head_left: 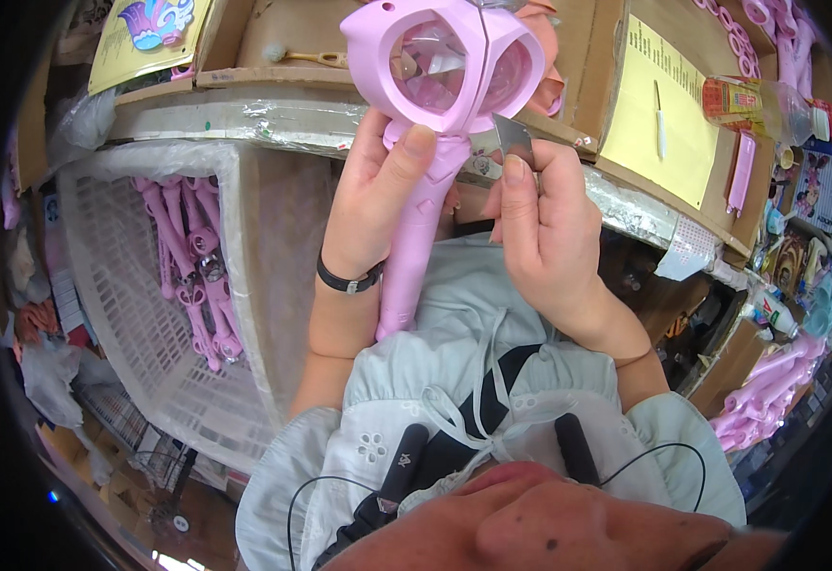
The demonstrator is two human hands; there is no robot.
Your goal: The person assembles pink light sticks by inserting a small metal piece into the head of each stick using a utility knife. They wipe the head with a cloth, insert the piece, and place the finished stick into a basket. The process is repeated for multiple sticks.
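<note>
Upright in front of me is a pink plastic toy wand (414,228), its long handle pointing down toward my lap. Clear round windows sit in its bulky head. My left hand (373,195) is closed around the wand just below the head, thumb on the near side. Between thumb and fingers, my right hand (551,224) pinches a thin flat metal blade (515,140). The blade's upper end is beside the lower right of the wand's head; whether it touches the plastic I cannot tell.
At left stands a white plastic crate (111,238) holding several pink wand parts (208,276). On the cardboard-lined bench lie a small brush (311,58), a yellow sheet (625,143) with a pen (662,133), and a bottle (783,109). More pink parts (768,395) are piled at right.
</note>
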